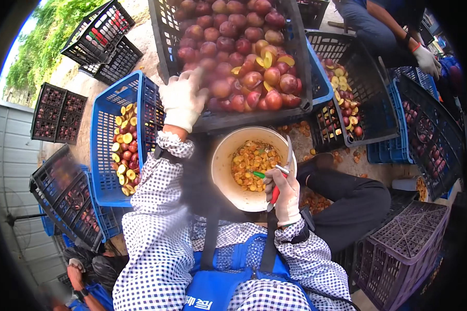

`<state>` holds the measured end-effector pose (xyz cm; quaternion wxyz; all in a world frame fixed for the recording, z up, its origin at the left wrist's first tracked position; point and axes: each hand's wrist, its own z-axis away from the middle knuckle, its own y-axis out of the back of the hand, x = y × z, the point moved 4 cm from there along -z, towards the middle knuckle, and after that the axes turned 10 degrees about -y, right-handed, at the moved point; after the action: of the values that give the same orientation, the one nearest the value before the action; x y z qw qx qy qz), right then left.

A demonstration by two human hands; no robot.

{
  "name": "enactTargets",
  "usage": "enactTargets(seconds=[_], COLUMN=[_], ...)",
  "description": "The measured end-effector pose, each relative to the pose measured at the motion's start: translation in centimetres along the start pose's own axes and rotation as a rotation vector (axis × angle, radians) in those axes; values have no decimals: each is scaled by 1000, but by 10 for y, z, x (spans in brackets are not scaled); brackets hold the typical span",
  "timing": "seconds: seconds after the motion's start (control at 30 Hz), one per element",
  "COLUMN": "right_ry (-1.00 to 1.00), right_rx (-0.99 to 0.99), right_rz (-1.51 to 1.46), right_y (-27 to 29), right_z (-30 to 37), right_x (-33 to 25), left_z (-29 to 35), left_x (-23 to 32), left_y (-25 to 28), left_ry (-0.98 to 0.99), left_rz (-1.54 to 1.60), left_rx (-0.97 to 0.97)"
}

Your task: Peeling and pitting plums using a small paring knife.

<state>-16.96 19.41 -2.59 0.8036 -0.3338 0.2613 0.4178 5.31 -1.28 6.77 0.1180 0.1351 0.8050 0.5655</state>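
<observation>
A black crate (161, 31) full of red plums (237, 45), some cut to show yellow flesh, is in front of me. My left hand (184, 98), in a white glove, is at its near left corner beside the plums. Its fingers are partly apart, and I see nothing in them. My gloved right hand (284, 196) is closed around a pliers-like tool (275, 194) with red and green parts and a curved metal jaw. That tool is over the right side of a cream bucket (223, 179), in which orange-brown pits and scraps (251, 163) lie.
A blue crate (101, 155) of halved plums stands at left, and a dark crate (384, 111) of cut plums at right. A purple crate (404, 254) is by my leg. Co-workers sit at upper right and lower left; one gloved hand (427, 61) shows. Scraps litter the floor.
</observation>
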Motion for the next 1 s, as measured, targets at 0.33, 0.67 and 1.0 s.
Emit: enactTargets(seconds=[0.33,0.67,1.0], right_ry=[85,365,1020], right_rx=[-200,-293,13], right_rz=[50,198,849], right_y=[-2,-36,-57], right_z=[16,61,90], right_x=[0,-55,-61], left_z=[-18,81,139], left_x=[-1,78,118], left_y=[-75,30,44], left_ry=[349,420,306], left_rz=[1473,2448,1728], left_rx=[-242,-214,39])
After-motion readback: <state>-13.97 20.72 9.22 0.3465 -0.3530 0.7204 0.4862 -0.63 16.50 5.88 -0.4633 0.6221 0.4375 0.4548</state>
